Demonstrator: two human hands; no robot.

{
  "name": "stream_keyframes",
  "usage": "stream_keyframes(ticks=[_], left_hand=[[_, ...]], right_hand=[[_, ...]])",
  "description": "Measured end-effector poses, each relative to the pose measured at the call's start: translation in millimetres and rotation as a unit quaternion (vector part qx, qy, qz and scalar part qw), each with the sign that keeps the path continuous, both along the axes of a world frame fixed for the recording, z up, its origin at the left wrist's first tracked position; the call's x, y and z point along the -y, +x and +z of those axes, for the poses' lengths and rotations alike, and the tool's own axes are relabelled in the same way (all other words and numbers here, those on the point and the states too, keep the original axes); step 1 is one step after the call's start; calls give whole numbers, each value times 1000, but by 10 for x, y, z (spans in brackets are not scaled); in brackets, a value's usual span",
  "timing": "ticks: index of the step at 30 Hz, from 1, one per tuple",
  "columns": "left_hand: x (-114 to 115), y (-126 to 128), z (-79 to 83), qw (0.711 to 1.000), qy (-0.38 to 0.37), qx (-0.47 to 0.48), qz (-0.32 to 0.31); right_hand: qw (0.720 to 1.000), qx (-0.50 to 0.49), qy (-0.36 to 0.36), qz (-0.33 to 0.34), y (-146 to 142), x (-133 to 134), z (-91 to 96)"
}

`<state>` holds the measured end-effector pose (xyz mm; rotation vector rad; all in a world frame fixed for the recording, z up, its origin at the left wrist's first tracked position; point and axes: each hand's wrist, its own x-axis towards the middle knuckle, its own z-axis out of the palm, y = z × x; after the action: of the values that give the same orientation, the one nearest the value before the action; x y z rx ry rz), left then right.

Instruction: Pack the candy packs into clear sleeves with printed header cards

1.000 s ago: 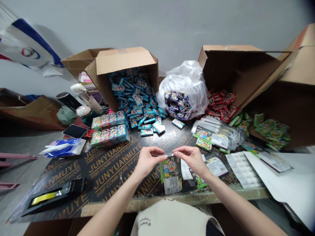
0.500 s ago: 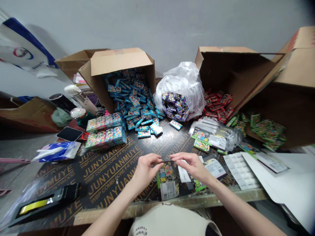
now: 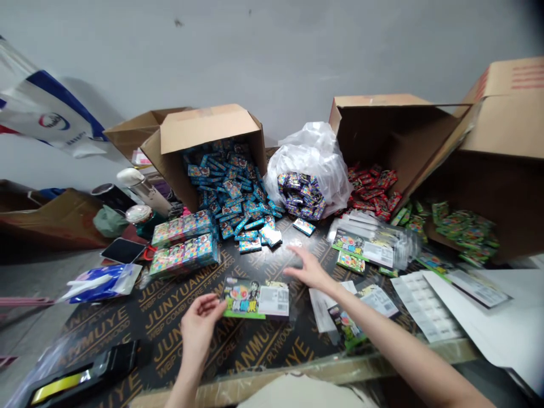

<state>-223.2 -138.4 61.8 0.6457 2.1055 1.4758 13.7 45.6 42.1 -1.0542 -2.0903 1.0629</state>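
As I look in on the left fingers: the fingertips of my left hand (image 3: 198, 334) (image 3: 216, 306) are curled and touching the near edge of a printed card (image 3: 255, 298); from here I cannot tell whether they grip it.
Where the card is: it lies flat, green edge toward me, barcode panel at the far end, above a black plywood board (image 3: 255, 348) printed with gold lettering.
Right fingers: my right hand (image 3: 312, 272) is open, with its fingers (image 3: 295, 262) spread, holding nothing, just beyond the card.
Nearest to the right hand: a stack of clear sleeves (image 3: 369, 241) with cards inside, and further printed cards (image 3: 374, 299) by the right forearm.
Already bundled: two wrapped bricks of packets (image 3: 183, 255) sit together on the board's left side.
Loose: blue packets (image 3: 229, 195) spill from a tipped cardboard box (image 3: 208, 127); purple packets (image 3: 301, 195) lie in a clear plastic bag (image 3: 308, 150); red packets (image 3: 372, 190) and green packets (image 3: 463, 229) lie at two more boxes.
Beyond those: white label sheets (image 3: 425, 306) lie at the board's right edge, and the loose piles look largely untouched.
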Motion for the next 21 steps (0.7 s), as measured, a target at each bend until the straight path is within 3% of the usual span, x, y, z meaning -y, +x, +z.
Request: stream_keyframes(ticks=[1, 3, 4, 6, 9, 11, 13, 15, 17, 19, 21], left_hand=[[61, -34, -48, 997, -30, -67, -9], [130, -77, -109, 981, -60, -181, -24], [129, -77, -117, 976, -57, -206, -30], [49, -14, -88, 983, -34, -169, -60], [-218, 230, 21, 992, -6, 31, -120], [-434, 437, 82, 975, 14, 175, -137], [-622, 616, 111, 943, 37, 285, -166], [-743, 733, 117, 920, 46, 333, -200], [-787, 783, 122, 906, 34, 352, -235], [-768, 781, 132, 891, 7, 357, -279], [-711, 741, 133, 899, -12, 300, -320]], right_hand=[[995, 56, 71, -52, 8, -245, 18], [969, 143, 139, -144, 64, -668, 36], [961, 164, 148, -167, 93, -818, 37], [959, 172, 150, -166, 115, -949, 36], [966, 155, 156, -138, 21, -695, 67], [976, 120, 159, -92, -72, -304, 128], [987, 67, 149, 3, -121, 117, 220], [986, 48, 137, 82, -99, 428, 321], [983, 47, 132, 116, -22, 565, 401], [982, 40, 120, 141, 69, 559, 440], [980, 31, 112, 164, 142, 489, 431]])
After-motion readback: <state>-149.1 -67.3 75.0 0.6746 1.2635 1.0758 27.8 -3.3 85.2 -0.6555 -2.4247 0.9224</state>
